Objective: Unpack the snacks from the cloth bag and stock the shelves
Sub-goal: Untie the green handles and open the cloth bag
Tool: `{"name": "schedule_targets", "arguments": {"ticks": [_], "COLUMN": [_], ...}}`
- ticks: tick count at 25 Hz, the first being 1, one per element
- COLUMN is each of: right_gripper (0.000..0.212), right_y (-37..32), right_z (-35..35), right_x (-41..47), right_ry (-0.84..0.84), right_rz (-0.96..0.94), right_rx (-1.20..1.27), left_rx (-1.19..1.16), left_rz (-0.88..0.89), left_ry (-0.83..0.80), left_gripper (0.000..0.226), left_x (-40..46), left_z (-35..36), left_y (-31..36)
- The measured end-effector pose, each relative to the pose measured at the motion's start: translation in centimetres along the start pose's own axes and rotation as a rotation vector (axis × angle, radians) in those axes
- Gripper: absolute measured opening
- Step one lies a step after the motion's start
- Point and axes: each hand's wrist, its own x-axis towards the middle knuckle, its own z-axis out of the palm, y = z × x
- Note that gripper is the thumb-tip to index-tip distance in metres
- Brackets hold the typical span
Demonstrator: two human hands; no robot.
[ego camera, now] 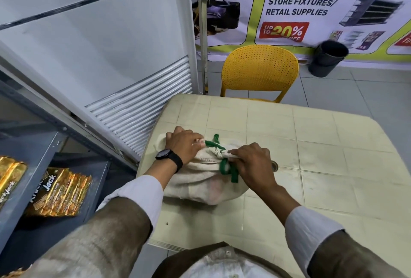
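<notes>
1. The cloth bag lies on the table near its left edge, close to the shelves, handy for stocking
2. The left hand curls over the bag's top, steadying it; the right hand pinches the gathered mouth by the green ties, likely to loosen them
3. The snacks inside are hidden; I can't tell whether the knot is undone, and the gold packets are partly cut off

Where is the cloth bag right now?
In the head view, the bag lies on the near-left part of the table, held by the left hand and right hand, right of the shelves.
</notes>
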Motion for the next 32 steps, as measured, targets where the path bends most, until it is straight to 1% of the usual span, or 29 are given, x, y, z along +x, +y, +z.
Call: {"name": "schedule_targets", "arguments": {"ticks": [1, 2, 4, 5, 6, 7, 8, 9, 10, 11, 12, 13, 14, 15, 16, 17, 18, 19, 21, 23, 24, 25, 26, 28, 30, 32], "right_gripper": [0.023, 0.023, 0.018, 0.021, 0.027, 0.032, 0.033, 0.027, 0.022, 0.034, 0.050, 0.059, 0.061, 0.058, 0.055, 0.049, 0.039, 0.028, 0.012, 0.007, 0.004, 0.003, 0.005, 0.010, 0.014, 0.018], "right_y": [0.7, 1.7, 4.1, 5.1, 6.0, 6.4, 6.5, 6.4, 6.0, 5.5, 5.0, 4.3, 3.5, 2.4, 1.6, 1.0, 0.6, 0.3, 0.3, 0.3, 0.3, 0.2, -0.1, -0.6, -1.1, -1.4], "right_z": [-0.3, -0.6, -1.2, -1.3, -1.3, -1.1, -0.7, -0.4, -0.3, -0.1, 0.0, 0.0, 0.1, 0.1, 0.3, 0.8, 1.0, 0.9, 0.5, 0.5, 0.5, 0.6, 0.6, 1.2, 2.1, 3.0], "right_x": [-0.2, -0.8, -2.3, -2.9, -3.2, -3.5, -3.7, -3.7, -3.7, -3.5, -3.2, -2.8, -2.3, -1.6, -0.9, -0.4, 0.1, 0.3, -0.4, -2.7, -4.1, -5.5, -6.7, -8.6, -9.4, -9.2], "right_ry": [0.052, 0.114, 0.242, 0.273, 0.267, 0.228, 0.157, 0.107, 0.082, 0.078, 0.094, 0.120, 0.119, 0.063, -0.041, -0.152, -0.209, -0.199, -0.054, 0.098, 0.124, 0.093, 0.011, -0.246, -0.519, -0.728], "right_rz": [0.025, 0.074, 0.289, 0.426, 0.534, 0.586, 0.595, 0.592, 0.577, 0.552, 0.499, 0.409, 0.284, 0.160, 0.078, 0.047, 0.043, 0.042, -0.033, -0.243, -0.366, -0.467, -0.529, -0.550, -0.483, -0.399], "right_rx": [0.058, 0.135, 0.376, 0.529, 0.628, 0.655, 0.643, 0.615, 0.574, 0.472, 0.353, 0.217, 0.084, -0.024, -0.114, -0.165, -0.184, -0.172, -0.137, -0.065, 0.004, 0.083, 0.144, 0.148, 0.058, -0.067], "left_rx": [-0.090, -0.223, -0.416, -0.461, -0.478, -0.469, -0.446, -0.412, -0.371, -0.309, -0.235, -0.167, -0.112, -0.041, 0.058, 0.170, 0.236, 0.248, 0.170, 0.085, 0.059, 0.037, 0.019, 0.014, 0.089, 0.209], "left_rz": [-0.067, -0.162, -0.385, -0.498, -0.594, -0.647, -0.674, -0.687, -0.679, -0.627, -0.502, -0.302, -0.091, 0.061, 0.142, 0.176, 0.191, 0.202, 0.249, 0.362, 0.414, 0.445, 0.450, 0.420, 0.368, 0.303], "left_ry": [0.048, 0.139, 0.311, 0.346, 0.334, 0.293, 0.246, 0.224, 0.241, 0.300, 0.383, 0.428, 0.361, 0.213, 0.041, -0.080, -0.107, -0.066, 0.048, 0.114, 0.109, 0.070, 0.009, -0.107, -0.215, -0.291], "left_gripper": [0.028, 0.024, 0.025, 0.028, 0.031, 0.032, 0.030, 0.027, 0.025, 0.026, 0.027, 0.030, 0.035, 0.044, 0.052, 0.054, 0.049, 0.039, 0.022, 0.018, 0.019, 0.018, 0.015, 0.009, 0.016, 0.017], "left_x": [0.4, 0.5, 0.5, 0.3, 0.1, -0.1, -0.3, -0.5, -0.7, -0.9, -1.2, -1.4, -1.7, -1.9, -2.1, -2.2, -2.3, -2.5, -3.7, -6.2, -7.7, -9.3, -10.9, -13.4, -15.0, -15.5], "left_z": [-0.2, -0.6, -1.6, -2.1, -2.3, -2.3, -2.1, -1.8, -1.5, -1.1, -0.7, -0.4, -0.1, 0.2, 0.5, 0.6, 0.4, -0.1, -1.4, -2.1, -2.1, -1.8, -1.2, 0.3, 1.9, 3.2], "left_y": [-0.1, -0.7, -3.1, -4.6, -5.8, -6.5, -6.8, -6.7, -6.2, -5.3, -4.3, -3.1, -2.1, -1.1, -0.5, -0.3, -0.5, -0.8, -1.7, -2.6, -3.1, -3.5, -4.0, -5.2, -5.9, -6.4]}}
